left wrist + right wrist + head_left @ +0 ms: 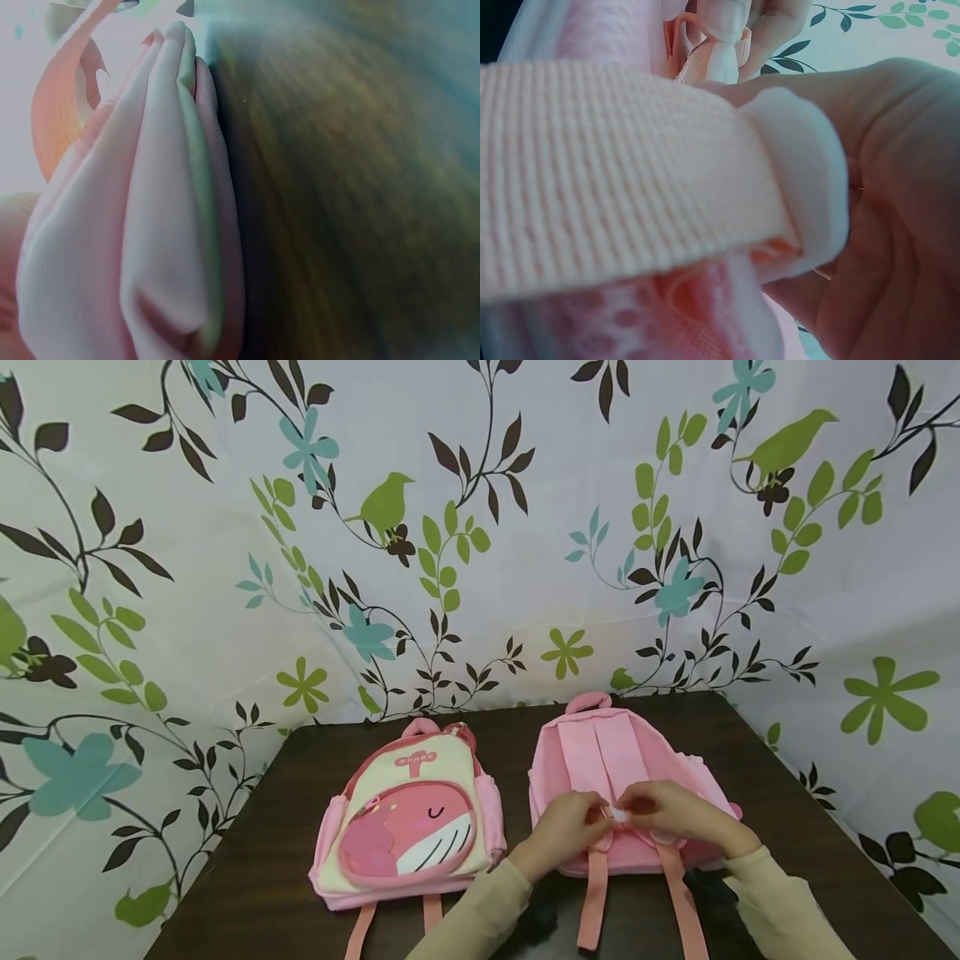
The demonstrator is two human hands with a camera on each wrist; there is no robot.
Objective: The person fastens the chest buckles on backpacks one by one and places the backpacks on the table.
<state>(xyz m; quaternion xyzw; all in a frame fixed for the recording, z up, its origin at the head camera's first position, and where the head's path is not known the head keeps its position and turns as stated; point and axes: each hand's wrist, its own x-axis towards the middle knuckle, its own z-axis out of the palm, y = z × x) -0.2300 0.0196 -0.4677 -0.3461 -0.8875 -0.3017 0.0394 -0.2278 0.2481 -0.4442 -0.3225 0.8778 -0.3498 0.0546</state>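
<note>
A pink backpack (pixel 577 752) lies back side up on the dark table, its two shoulder straps facing up. Over its lower middle, my left hand (pixel 564 828) and right hand (pixel 686 814) meet at a small white plastic buckle (pixel 618 815), pinching it from either side. In the right wrist view, left fingertips (pixel 726 19) grip a white piece (pixel 721 61) on a thin strap. Closer to that camera, wide peach webbing (pixel 615 180) runs through a white slider (pixel 802 180) beside my right palm. The left wrist view shows the backpack's folded side (pixel 165 195).
Left of it lies a second backpack (pixel 412 760), cream and pink with a whale on its front pocket. Loose webbing straps (pixel 592 902) hang toward the near side of the dark table (pixel 255 860). A patterned cloth (pixel 480 610) stands behind.
</note>
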